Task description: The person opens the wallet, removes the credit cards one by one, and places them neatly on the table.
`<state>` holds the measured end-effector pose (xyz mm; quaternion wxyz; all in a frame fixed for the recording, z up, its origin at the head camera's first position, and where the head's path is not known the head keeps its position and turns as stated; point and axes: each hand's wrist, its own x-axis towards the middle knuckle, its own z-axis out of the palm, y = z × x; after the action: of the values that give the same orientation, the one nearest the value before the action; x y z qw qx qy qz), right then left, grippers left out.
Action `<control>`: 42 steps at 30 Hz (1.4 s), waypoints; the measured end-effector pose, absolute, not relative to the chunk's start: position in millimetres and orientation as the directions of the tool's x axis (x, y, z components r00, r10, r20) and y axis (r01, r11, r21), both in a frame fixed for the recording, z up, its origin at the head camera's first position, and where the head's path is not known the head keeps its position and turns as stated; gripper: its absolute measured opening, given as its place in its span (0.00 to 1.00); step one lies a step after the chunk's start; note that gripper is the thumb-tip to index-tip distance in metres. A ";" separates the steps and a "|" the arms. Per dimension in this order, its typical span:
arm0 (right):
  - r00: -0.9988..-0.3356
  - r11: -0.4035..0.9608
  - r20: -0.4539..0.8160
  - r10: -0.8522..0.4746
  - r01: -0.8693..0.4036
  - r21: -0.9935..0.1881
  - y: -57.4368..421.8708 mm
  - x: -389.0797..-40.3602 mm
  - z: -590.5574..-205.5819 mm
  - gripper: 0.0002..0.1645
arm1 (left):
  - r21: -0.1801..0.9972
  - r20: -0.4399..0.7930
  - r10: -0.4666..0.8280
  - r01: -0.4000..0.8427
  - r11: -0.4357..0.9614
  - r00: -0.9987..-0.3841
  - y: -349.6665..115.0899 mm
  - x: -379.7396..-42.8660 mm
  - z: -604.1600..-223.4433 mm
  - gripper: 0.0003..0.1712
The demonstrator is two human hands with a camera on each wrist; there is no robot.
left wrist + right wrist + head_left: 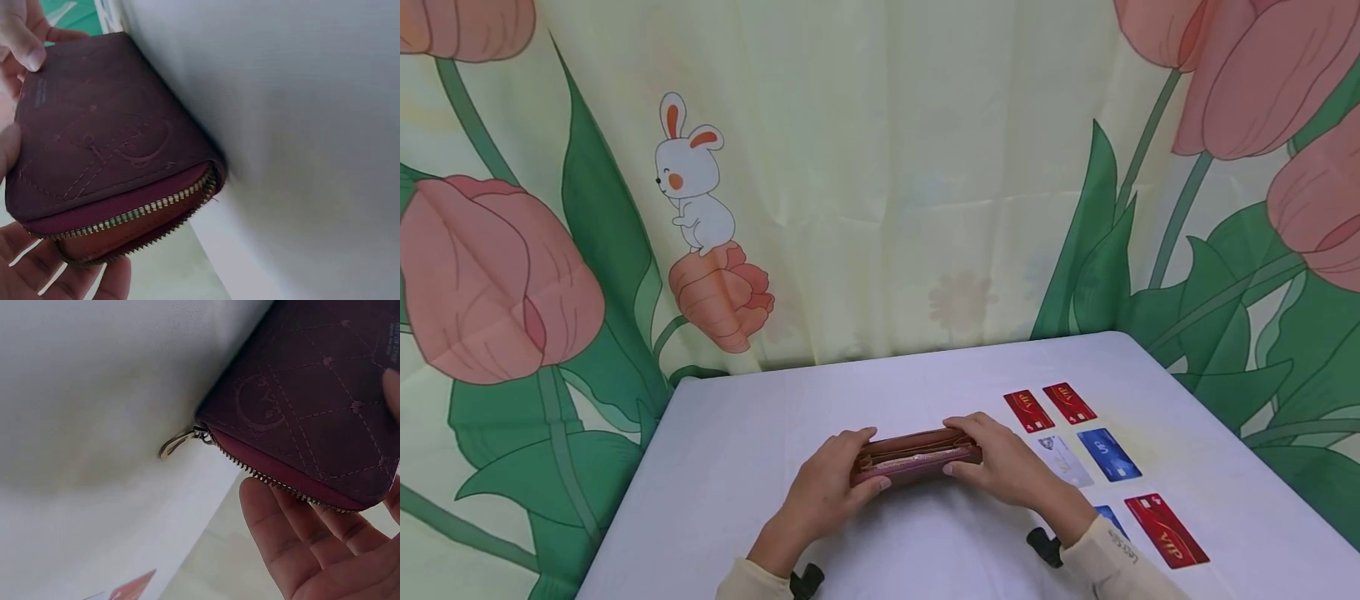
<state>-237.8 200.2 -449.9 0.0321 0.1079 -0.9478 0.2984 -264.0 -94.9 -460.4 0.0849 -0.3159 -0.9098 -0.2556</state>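
A dark maroon zip-around wallet (917, 472) stands on its long edge on the white table, its unzipped side facing up and parted to show inner compartments. My left hand (829, 482) grips its left end, thumb on the near face and fingers at the far side. At the other end my right hand (1006, 468) holds it the same way. Stitching and an embossed emblem mark the wallet (106, 119) in the left wrist view, where brass zipper teeth (134, 214) run along the gaping end. A metal zip pull (176, 444) hangs at the lower corner in the right wrist view.
Several cards lie to the right: two red ones (1028, 411) at the back, a silver one (1063, 461) beside a blue one (1108, 454), and a red one (1167, 530) nearer. My right sleeve partly covers another blue card (1111, 518). A tulip-print curtain (880, 208) hangs behind the table.
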 end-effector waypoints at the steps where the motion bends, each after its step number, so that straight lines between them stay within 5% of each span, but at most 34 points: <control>1: -0.974 0.797 0.131 -0.183 -0.225 -0.561 200.2 -238.2 -449.4 0.37 | 0.410 0.325 0.522 0.615 0.673 -0.788 -95.7 -264.7 -460.9 0.37; 18: -0.968 0.744 0.149 -0.204 -0.252 -0.619 197.7 -249.0 -447.8 0.24 | 0.694 0.286 0.378 0.462 0.552 -0.881 -107.1 -277.4 -472.9 0.16; 30: -0.982 0.690 0.088 -0.168 -0.181 -0.700 192.6 -258.6 -455.4 0.19 | 0.728 0.243 0.330 0.396 0.560 -0.912 -108.0 -283.7 -481.5 0.14; 42: -0.996 0.762 0.039 -0.081 -0.087 -0.641 184.2 -270.5 -467.9 0.22 | 0.758 0.133 0.319 0.304 0.577 -0.938 -104.3 -289.1 -490.6 0.20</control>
<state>-270.5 184.2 -467.9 0.0047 0.0446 -0.9387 0.3417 -289.1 -104.3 -490.6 -0.0089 -0.1754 -0.8879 -0.4252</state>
